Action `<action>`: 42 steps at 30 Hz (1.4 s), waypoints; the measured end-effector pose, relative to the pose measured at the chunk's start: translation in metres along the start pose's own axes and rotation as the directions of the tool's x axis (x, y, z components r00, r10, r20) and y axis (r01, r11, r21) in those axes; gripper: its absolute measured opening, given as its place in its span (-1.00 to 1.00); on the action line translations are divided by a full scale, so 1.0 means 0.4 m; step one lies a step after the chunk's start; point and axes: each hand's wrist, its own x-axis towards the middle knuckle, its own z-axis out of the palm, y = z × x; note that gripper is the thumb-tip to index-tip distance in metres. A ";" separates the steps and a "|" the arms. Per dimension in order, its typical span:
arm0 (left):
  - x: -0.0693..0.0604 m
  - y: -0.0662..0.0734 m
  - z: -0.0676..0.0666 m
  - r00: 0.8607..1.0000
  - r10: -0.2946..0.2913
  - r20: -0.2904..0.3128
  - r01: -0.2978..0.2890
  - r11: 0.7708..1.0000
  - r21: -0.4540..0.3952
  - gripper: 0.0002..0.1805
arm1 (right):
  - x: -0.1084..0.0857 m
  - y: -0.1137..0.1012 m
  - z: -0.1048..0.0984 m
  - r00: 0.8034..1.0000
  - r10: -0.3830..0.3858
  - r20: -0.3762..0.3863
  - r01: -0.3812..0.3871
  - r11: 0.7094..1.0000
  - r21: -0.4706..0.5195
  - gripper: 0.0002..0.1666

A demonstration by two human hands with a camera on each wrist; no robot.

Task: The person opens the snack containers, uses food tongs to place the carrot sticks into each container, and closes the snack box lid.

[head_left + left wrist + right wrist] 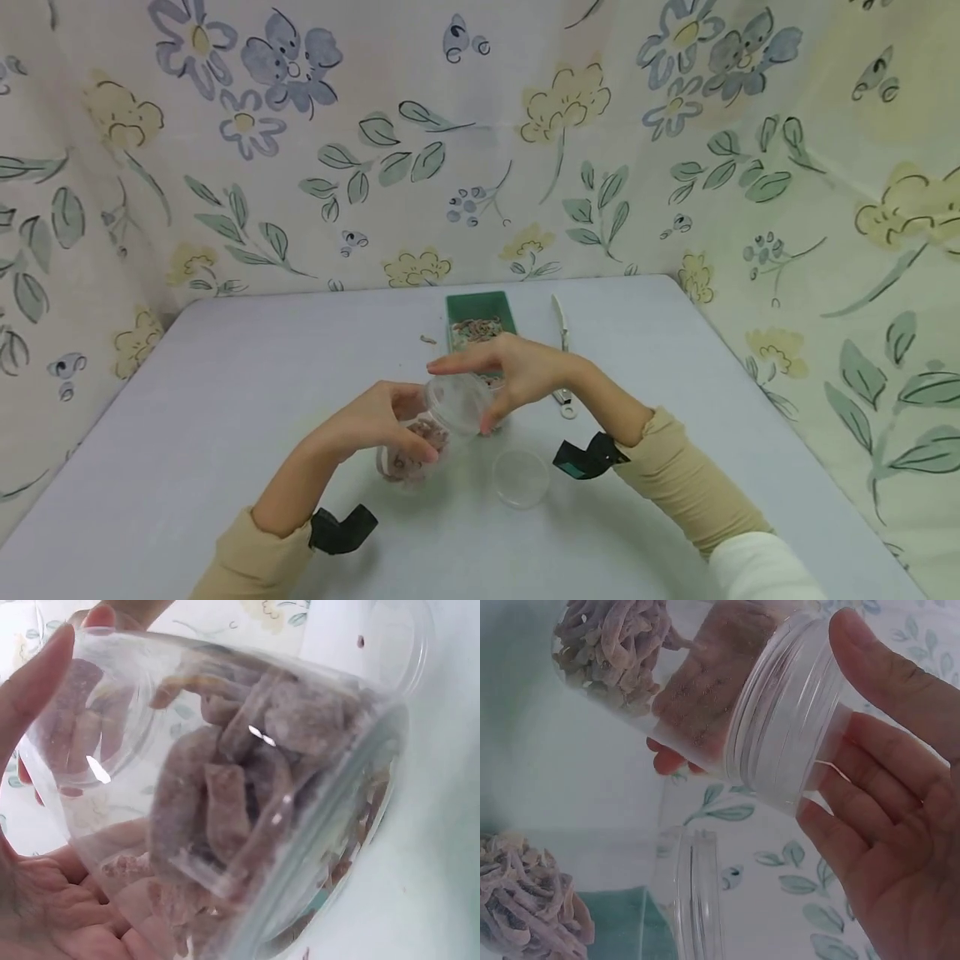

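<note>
A clear plastic jar (405,462) lies tilted in my left hand (371,421), whose fingers and thumb are curled round its side. Greyish-brown dried strips (217,802) are gathered toward the jar's base. My right hand (521,371) grips the clear screw lid (802,720) at the jar's mouth, thumb on one side and fingers on the other. In the right wrist view the lid sits against the mouth; how far it is threaded I cannot tell. A second clear jar (697,892) with similar strips stands below, mostly hidden by my right hand in the head view.
Behind my right hand a green tray (476,302) holds more brown pieces. A slender metal utensil (562,329) with a ringed end lies right of it. One loose piece (427,339) lies left of the tray. Another round clear lid (521,479) rests on the white table.
</note>
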 end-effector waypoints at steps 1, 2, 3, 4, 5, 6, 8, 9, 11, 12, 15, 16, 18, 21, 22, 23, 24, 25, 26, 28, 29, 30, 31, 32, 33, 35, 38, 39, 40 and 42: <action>0.001 -0.001 -0.001 1.000 0.000 0.013 0.000 1.000 -0.010 -0.21 | -0.001 0.002 0.001 1.000 -0.008 0.004 0.008 1.000 0.002 -0.03; 0.002 -0.002 -0.001 1.000 -0.005 0.021 0.005 1.000 -0.022 -0.20 | -0.003 0.004 0.001 1.000 -0.016 0.007 0.016 1.000 0.009 -0.03; 0.003 -0.004 -0.001 0.999 -0.006 0.035 0.007 0.999 -0.040 -0.21 | -0.004 0.006 0.002 1.000 -0.022 0.009 0.021 1.000 0.020 -0.02; 0.005 -0.005 -0.001 0.999 -0.005 0.047 0.007 0.999 -0.052 -0.22 | -0.006 0.008 0.003 1.000 -0.026 0.009 0.026 0.999 0.034 -0.02; 0.006 -0.005 -0.001 0.998 -0.002 0.057 0.005 0.998 -0.060 -0.24 | -0.008 0.009 0.004 0.999 -0.034 0.010 0.033 0.998 0.046 -0.02; 0.008 -0.005 0.000 0.998 0.001 0.065 0.004 0.998 -0.070 -0.27 | -0.009 0.010 0.005 0.999 -0.040 0.008 0.039 0.997 0.059 -0.02; 0.010 -0.004 0.002 0.997 0.004 0.071 0.003 0.996 -0.089 -0.31 | -0.011 0.011 0.006 0.999 -0.047 0.005 0.046 0.997 0.067 -0.03; 0.010 -0.003 0.003 0.998 0.003 0.063 0.002 0.996 -0.086 -0.32 | -0.012 0.010 0.007 0.999 -0.041 -0.003 0.041 0.997 0.059 -0.04; 0.006 0.001 0.008 1.000 -0.013 0.015 0.014 0.997 -0.071 -0.26 | -0.013 0.007 0.010 0.999 -0.014 -0.029 0.015 1.000 0.011 -0.06; 0.004 0.003 0.012 0.999 -0.029 -0.025 0.028 0.998 -0.057 -0.21 | -0.012 0.005 0.013 0.999 0.012 -0.052 -0.013 1.000 -0.022 -0.08; -0.005 0.012 0.028 0.984 -0.072 -0.163 0.073 0.997 0.002 -0.04 | -0.008 -0.004 0.029 0.978 0.136 -0.161 -0.156 0.980 -0.124 -0.15; -0.006 0.016 0.035 0.975 -0.074 -0.211 0.082 0.996 0.028 -0.02 | -0.006 -0.009 0.035 0.962 0.183 -0.201 -0.214 0.966 -0.143 -0.17; -0.007 0.023 0.050 0.951 -0.059 -0.304 0.092 0.991 0.095 0.01 | -0.001 -0.016 0.052 0.920 0.270 -0.285 -0.327 0.928 -0.179 -0.22; -0.007 0.031 0.068 0.913 -0.013 -0.408 0.102 0.975 0.197 0.02 | 0.007 -0.026 0.073 0.865 0.330 -0.378 -0.437 0.866 -0.244 -0.27; -0.007 0.033 0.071 0.906 0.001 -0.424 0.102 0.970 0.219 0.02 | 0.008 -0.029 0.077 0.852 0.333 -0.404 -0.457 0.850 -0.263 -0.19; -0.007 0.034 0.073 0.905 0.004 -0.425 0.094 0.973 0.211 0.01 | 0.008 -0.030 0.078 0.843 0.330 -0.425 -0.465 0.843 -0.270 -0.10; -0.007 0.034 0.072 0.911 0.003 -0.412 0.081 0.979 0.185 0.00 | 0.007 -0.031 0.076 0.843 0.321 -0.432 -0.456 0.852 -0.257 -0.01; -0.007 0.033 0.069 0.923 0.000 -0.386 0.063 0.987 0.150 -0.01 | 0.004 -0.030 0.072 0.852 0.307 -0.425 -0.428 0.875 -0.225 0.08; -0.007 0.032 0.066 0.939 0.002 -0.345 0.035 0.994 0.101 -0.04 | -0.001 -0.028 0.065 0.866 0.293 -0.404 -0.389 0.904 -0.177 0.15; -0.007 0.027 0.055 0.971 0.005 -0.241 -0.010 1.000 -0.017 -0.09 | -0.009 -0.025 0.048 0.916 0.240 -0.321 -0.273 0.960 -0.061 0.20; -0.007 0.024 0.049 0.982 0.015 -0.187 -0.029 0.997 -0.070 -0.12 | -0.014 -0.024 0.039 0.945 0.205 -0.255 -0.208 0.978 0.016 0.18; -0.007 0.021 0.044 0.990 0.032 -0.136 -0.046 0.993 -0.105 -0.14 | -0.018 -0.022 0.031 0.971 0.156 -0.182 -0.146 0.987 0.070 0.16; -0.007 0.018 0.039 0.995 0.053 -0.090 -0.065 0.989 -0.134 -0.15 | -0.021 -0.018 0.024 0.988 0.104 -0.114 -0.091 0.989 0.117 0.13; -0.006 0.015 0.035 0.996 0.077 -0.050 -0.084 0.984 -0.160 -0.18 | -0.023 -0.016 0.019 0.997 0.057 -0.059 -0.048 0.988 0.147 0.10; -0.006 0.011 0.031 0.995 0.094 -0.023 -0.097 0.980 -0.173 -0.18 | -0.024 -0.015 0.014 1.000 0.013 -0.018 -0.010 0.986 0.169 0.06; -0.006 0.006 0.029 0.993 0.121 0.006 -0.117 0.974 -0.193 -0.19 | -0.027 -0.014 0.011 0.999 -0.038 0.023 0.033 0.982 0.186 0.00; -0.006 0.003 0.030 0.992 0.124 -0.021 -0.126 0.974 -0.188 -0.20 | -0.026 -0.014 0.016 1.000 -0.012 -0.020 0.014 0.992 0.127 -0.02; -0.008 0.003 0.032 0.993 0.108 -0.050 -0.115 0.978 -0.176 -0.20 | -0.025 -0.014 0.020 0.999 0.016 -0.049 -0.011 0.995 0.102 -0.03; -0.009 0.006 0.035 0.993 0.085 -0.084 -0.098 0.982 -0.163 -0.19 | -0.024 -0.014 0.025 0.995 0.053 -0.081 -0.047 0.996 0.078 -0.04; -0.012 0.012 0.043 0.985 0.050 -0.165 -0.073 0.988 -0.133 -0.16 | -0.022 -0.014 0.037 0.975 0.151 -0.164 -0.145 0.988 0.047 -0.08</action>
